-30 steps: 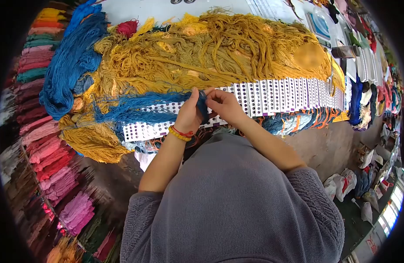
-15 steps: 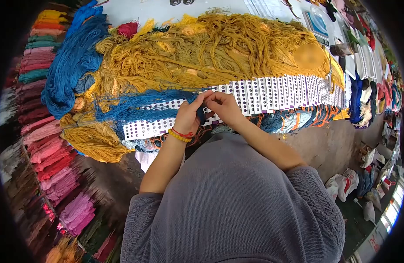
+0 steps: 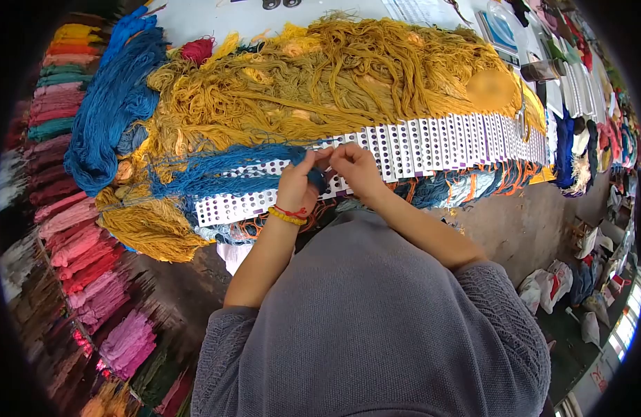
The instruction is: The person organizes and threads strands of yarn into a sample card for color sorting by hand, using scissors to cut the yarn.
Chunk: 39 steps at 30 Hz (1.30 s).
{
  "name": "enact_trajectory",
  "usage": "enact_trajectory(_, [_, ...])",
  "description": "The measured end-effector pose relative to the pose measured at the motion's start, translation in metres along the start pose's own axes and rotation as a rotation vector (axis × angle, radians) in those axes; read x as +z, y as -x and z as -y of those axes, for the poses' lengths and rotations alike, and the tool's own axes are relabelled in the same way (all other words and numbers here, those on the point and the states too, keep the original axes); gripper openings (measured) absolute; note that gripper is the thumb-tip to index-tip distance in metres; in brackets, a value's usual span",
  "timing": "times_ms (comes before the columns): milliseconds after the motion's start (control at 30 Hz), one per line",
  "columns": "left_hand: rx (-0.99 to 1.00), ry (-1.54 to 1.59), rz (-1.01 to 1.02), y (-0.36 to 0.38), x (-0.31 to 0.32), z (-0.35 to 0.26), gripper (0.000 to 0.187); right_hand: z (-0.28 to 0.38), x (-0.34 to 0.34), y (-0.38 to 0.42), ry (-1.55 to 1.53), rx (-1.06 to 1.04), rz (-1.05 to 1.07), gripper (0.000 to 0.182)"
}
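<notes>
Blue yarn [image 3: 223, 170] stretches across the left part of a long row of white cards with punched holes [image 3: 417, 142]. My left hand [image 3: 297, 182] is closed round the right end of this yarn, with a dark blue bunch showing past its fingers. Close beside it, my right hand [image 3: 355, 170] has its thumb and fingertips pressed together; whatever they pinch is too small to make out. Behind the cards lies a thick heap of mustard yellow yarn [image 3: 362, 66]. Blue, pale and orange threads [image 3: 466, 186] hang along the cards' near edge.
A large blue skein [image 3: 112, 111] lies at the left end of the heap. Scissors [image 3: 522, 121] rest at its right end. Coloured skeins [image 3: 84, 243] hang on a rack at far left. Bags [image 3: 546, 286] stand on the floor at right.
My right hand has shifted slightly, staying close to my left hand. My left hand keeps its hold on the blue yarn. The view has moved a little.
</notes>
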State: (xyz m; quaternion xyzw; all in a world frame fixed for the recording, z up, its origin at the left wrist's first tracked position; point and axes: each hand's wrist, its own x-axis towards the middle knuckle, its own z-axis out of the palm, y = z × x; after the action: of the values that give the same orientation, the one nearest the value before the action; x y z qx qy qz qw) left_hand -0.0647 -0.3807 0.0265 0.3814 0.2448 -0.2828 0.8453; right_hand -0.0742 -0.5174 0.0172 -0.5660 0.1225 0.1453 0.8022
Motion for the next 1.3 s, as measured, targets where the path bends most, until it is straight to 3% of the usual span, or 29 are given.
enact_trajectory(67, [0.071,0.066,-0.136,0.001,-0.009,-0.016,0.015,0.021,-0.014,-0.006,-0.435,0.282,-0.034,0.013])
enact_trajectory(100, [0.091,0.145,-0.163,-0.01,-0.04,-0.033,0.005,0.041,-0.025,-0.009,-0.701,0.293,0.001,0.015])
enact_trajectory(167, [0.316,0.123,-0.246,0.0,-0.097,-0.084,0.016,0.058,-0.098,-0.012,-0.843,0.071,0.204,0.016])
enact_trajectory(200, [0.368,0.053,-0.329,0.006,-0.154,-0.115,0.023,0.085,-0.128,-0.008,-0.791,-0.049,0.083,0.015])
enact_trajectory(233, [0.449,0.006,-0.56,0.027,-0.172,-0.143,0.023,0.095,-0.197,-0.013,-0.83,-0.134,0.064,0.011])
enact_trajectory(267, [0.536,0.129,-0.778,0.038,-0.214,-0.168,0.021,0.128,-0.248,-0.004,-0.757,-0.227,-0.155,0.01])
enact_trajectory(300, [0.591,0.109,-0.767,0.048,-0.242,-0.188,0.018,0.132,-0.328,-0.002,-0.321,-0.348,-0.674,0.01])
enact_trajectory(333, [0.645,0.093,-0.759,0.053,-0.256,-0.196,0.016,0.159,-0.325,0.025,0.101,-0.489,-0.917,0.014])
enact_trajectory(367, [0.604,-0.043,-0.704,0.049,-0.236,-0.192,0.014,0.173,-0.289,0.026,0.079,-0.709,-1.137,0.015])
enact_trajectory(400, [0.518,-0.174,-0.638,0.039,-0.192,-0.174,0.016,0.153,-0.303,0.018,0.351,-0.791,-1.05,0.014])
enact_trajectory(467, [0.288,-0.394,-0.433,0.005,-0.12,-0.12,0.027,0.096,-0.251,-0.017,0.579,-0.699,-0.713,0.012])
enact_trajectory(500, [0.372,-0.917,-0.299,-0.013,-0.1,-0.083,0.026,0.074,-0.208,-0.026,0.748,-0.469,-0.601,0.012])
enact_trajectory(533, [0.191,-0.833,-0.194,-0.022,-0.058,-0.057,0.024,0.042,-0.178,-0.035,0.438,-0.421,-0.328,0.014])
enact_trajectory(567, [0.28,-0.91,0.036,-0.044,-0.053,-0.023,0.025,0.035,-0.131,-0.031,0.525,-0.192,-0.362,0.015])
enact_trajectory(600, [0.002,-0.669,-0.102,-0.047,-0.016,-0.008,0.026,-0.001,-0.124,-0.043,0.698,-0.209,-0.321,0.014])
enact_trajectory(633, [-0.017,-0.734,-0.07,-0.058,-0.008,0.011,0.029,0.004,-0.099,-0.04,0.631,-0.037,-0.211,0.019])
enact_trajectory(667, [-0.034,-0.801,-0.036,-0.072,-0.011,0.026,0.033,0.0,-0.085,-0.04,0.643,-0.004,-0.19,0.017])
enact_trajectory(733, [-0.025,-0.96,-0.022,-0.092,-0.017,0.036,0.027,-0.019,-0.079,-0.046,0.745,-0.131,-0.151,0.018])
enact_trajectory(867, [0.167,-1.002,-0.041,-0.108,-0.019,0.045,0.021,-0.02,-0.076,-0.046,0.987,-0.145,-0.175,0.018])
enact_trajectory(967, [0.229,-1.114,-0.04,-0.115,-0.016,0.047,0.017,-0.021,-0.074,-0.047,0.976,-0.18,-0.198,0.012])
enact_trajectory(1100, [0.23,-1.103,-0.084,-0.101,0.008,0.036,0.019,-0.024,-0.072,-0.049,1.019,-0.183,-0.204,0.011])
enact_trajectory(1300, [0.217,-0.909,-0.033,-0.087,0.001,0.023,0.011,-0.014,-0.074,-0.042,0.842,-0.167,-0.175,0.013])
